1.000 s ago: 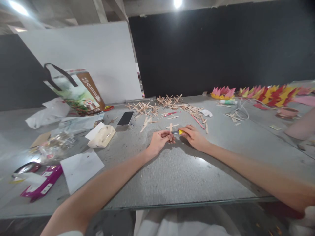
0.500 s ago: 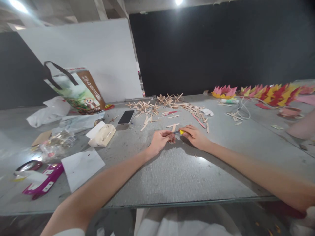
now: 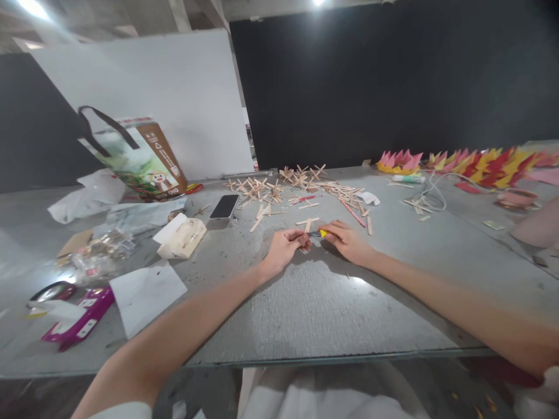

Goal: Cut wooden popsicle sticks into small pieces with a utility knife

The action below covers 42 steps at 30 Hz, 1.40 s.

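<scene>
Above the middle of the table, my left hand (image 3: 286,247) is closed in a pinch at a wooden craft stick (image 3: 308,224), whose far end shows past the fingertips. My right hand (image 3: 347,241) is wrapped round a yellow-handled utility knife (image 3: 322,233). Its dark metal blade points left and reaches my left fingertips. Fingers hide the exact point where blade and stick meet. Just beyond my hands lies another flat stick (image 3: 307,221). A heap of loose and crossed craft sticks (image 3: 262,189) spreads farther back, with a red-patterned strip (image 3: 353,213) to the right.
On the left are a phone (image 3: 225,206), a tissue pack (image 3: 182,237), white paper (image 3: 147,297), a purple tape dispenser (image 3: 81,317) and a carrier bag (image 3: 140,157). Pink, red and yellow paper crowns (image 3: 484,166), a glue stick (image 3: 406,179) and a white cable (image 3: 437,195) lie at the right.
My hands keep almost the same pose, with the knife still against the left fingertips. The whole view has shifted very slightly.
</scene>
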Each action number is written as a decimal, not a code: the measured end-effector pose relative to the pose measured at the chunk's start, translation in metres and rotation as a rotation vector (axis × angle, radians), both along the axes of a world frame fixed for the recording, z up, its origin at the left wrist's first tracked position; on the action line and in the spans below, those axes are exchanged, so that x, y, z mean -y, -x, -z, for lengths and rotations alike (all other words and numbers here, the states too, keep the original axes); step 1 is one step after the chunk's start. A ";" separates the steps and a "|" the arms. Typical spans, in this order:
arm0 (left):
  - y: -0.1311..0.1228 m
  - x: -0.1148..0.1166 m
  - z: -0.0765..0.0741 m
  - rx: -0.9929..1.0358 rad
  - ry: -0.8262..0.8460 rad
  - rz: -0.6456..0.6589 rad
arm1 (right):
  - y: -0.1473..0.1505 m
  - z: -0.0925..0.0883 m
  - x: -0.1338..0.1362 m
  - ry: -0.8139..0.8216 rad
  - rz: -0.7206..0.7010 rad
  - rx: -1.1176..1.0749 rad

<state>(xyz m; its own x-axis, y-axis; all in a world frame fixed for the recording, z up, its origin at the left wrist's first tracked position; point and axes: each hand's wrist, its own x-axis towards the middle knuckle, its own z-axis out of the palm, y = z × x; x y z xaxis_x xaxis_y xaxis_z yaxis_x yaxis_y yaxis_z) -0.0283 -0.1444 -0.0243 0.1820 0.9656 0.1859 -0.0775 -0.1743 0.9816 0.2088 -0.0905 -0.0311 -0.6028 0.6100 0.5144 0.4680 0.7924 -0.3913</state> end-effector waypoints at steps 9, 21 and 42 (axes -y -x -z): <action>0.001 0.000 0.000 -0.070 0.002 0.051 | 0.001 0.000 0.001 -0.011 0.000 0.002; -0.001 0.000 -0.002 -0.029 -0.004 0.010 | 0.003 -0.003 0.002 -0.009 0.000 -0.041; 0.002 0.000 0.000 -0.025 0.003 -0.017 | 0.004 -0.001 0.003 -0.029 0.040 -0.056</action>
<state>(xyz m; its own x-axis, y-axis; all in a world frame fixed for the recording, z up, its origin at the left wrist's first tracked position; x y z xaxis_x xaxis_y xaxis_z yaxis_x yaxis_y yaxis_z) -0.0298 -0.1442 -0.0245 0.1701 0.9692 0.1781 -0.0496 -0.1721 0.9838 0.2049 -0.0931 -0.0298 -0.5477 0.6176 0.5645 0.4775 0.7847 -0.3954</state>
